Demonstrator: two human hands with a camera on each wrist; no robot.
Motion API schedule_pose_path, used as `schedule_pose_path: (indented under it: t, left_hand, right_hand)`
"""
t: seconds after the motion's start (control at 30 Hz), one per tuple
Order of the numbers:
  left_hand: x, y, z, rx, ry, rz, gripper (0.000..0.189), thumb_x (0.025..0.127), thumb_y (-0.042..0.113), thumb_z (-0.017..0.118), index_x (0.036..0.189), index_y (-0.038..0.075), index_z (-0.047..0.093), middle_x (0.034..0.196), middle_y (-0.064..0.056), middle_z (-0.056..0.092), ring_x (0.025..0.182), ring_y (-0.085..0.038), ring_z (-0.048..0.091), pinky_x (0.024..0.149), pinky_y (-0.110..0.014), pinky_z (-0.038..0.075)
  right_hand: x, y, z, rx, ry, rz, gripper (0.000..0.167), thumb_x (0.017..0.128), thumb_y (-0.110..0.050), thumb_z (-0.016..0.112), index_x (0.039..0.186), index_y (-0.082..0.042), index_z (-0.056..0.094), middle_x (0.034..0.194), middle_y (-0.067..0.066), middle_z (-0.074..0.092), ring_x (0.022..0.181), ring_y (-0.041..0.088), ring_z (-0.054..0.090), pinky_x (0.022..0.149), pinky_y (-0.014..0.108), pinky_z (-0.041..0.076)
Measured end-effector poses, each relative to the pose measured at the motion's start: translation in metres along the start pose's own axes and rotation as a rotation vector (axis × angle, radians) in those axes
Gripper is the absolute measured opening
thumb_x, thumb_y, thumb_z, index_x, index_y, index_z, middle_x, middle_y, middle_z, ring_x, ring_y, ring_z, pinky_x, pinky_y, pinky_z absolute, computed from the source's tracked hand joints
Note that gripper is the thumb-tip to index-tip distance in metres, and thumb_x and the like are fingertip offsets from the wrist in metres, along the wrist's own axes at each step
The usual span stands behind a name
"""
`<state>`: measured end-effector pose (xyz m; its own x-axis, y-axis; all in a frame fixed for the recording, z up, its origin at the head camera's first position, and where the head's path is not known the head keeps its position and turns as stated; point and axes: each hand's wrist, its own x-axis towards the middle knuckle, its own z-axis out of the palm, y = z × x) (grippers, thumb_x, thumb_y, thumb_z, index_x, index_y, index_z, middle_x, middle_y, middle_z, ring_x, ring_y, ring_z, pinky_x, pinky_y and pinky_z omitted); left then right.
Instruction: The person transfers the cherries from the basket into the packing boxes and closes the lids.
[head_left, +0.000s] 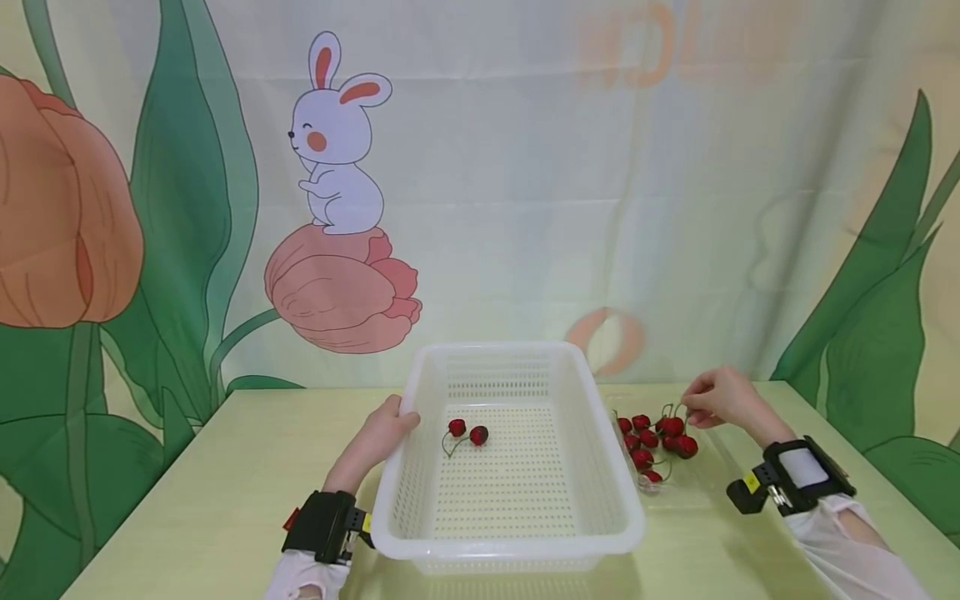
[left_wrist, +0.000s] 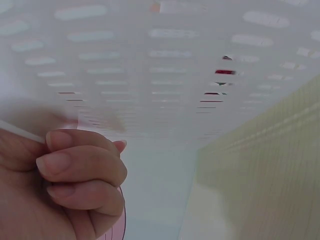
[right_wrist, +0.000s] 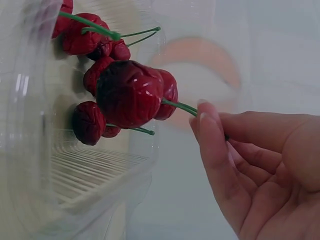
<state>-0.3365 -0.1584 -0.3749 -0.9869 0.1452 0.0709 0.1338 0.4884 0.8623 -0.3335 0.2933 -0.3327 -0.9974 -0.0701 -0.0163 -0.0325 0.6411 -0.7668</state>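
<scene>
My left hand (head_left: 386, 429) grips the left rim of a white plastic basket (head_left: 510, 548), thumb over the edge; in the left wrist view its fingers (left_wrist: 82, 170) curl beside the slotted wall. Two red cherries (head_left: 478, 435) joined by green stems lie on the basket floor. To the right, my right hand (head_left: 726, 398) pinches the green stem (right_wrist: 179, 105) of a pair of cherries (right_wrist: 129, 95) between thumb and fingertips. This pair hangs over a clear plastic box (right_wrist: 30, 130), overlapping other red cherries (right_wrist: 87, 37) inside it.
The clear box stands close against the basket's right side on a pale yellow tabletop (head_left: 247, 467). A printed curtain (head_left: 510, 208) with a rabbit and tulips hangs right behind the table's far edge. Black camera straps (head_left: 322, 525) sit on both wrists.
</scene>
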Motion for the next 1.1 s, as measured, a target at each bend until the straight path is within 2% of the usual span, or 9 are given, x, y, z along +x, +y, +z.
schedule_pose_path:
  t: [0.33,0.67,1.1]
  left_hand:
    - [-0.001,0.0,-0.001,0.018,0.003,-0.008,0.03,0.088,0.01,0.043,0.109,-0.01,0.038,0.098,-0.022,0.05,0.079,-0.03,0.057,0.064,-0.041,0.051]
    - [-0.003,0.001,-0.001,0.0,-0.002,-0.009,0.028,0.088,0.01,0.043,0.108,-0.01,0.038,0.097,-0.022,0.05,0.078,-0.029,0.058,0.062,-0.041,0.051]
    - [-0.002,0.002,-0.001,0.006,-0.004,-0.004,0.029,0.087,0.011,0.042,0.108,-0.01,0.038,0.096,-0.022,0.05,0.078,-0.029,0.057,0.063,-0.041,0.051]
  right_hand:
    - [0.0,0.01,0.008,0.014,-0.024,0.018,0.012,0.085,0.003,0.054,0.087,0.014,0.057,0.067,0.011,0.059,0.055,0.018,0.058,0.056,0.035,0.053]
    - [0.002,0.017,0.022,-0.042,-0.05,0.033,0.011,0.085,0.003,0.055,0.087,0.013,0.058,0.065,0.011,0.059,0.055,0.02,0.06,0.056,0.035,0.053]
    - [0.004,0.016,0.033,-0.065,-0.073,0.087,0.007,0.084,0.005,0.055,0.08,0.009,0.058,0.064,0.01,0.058,0.053,0.018,0.059,0.054,0.032,0.053]
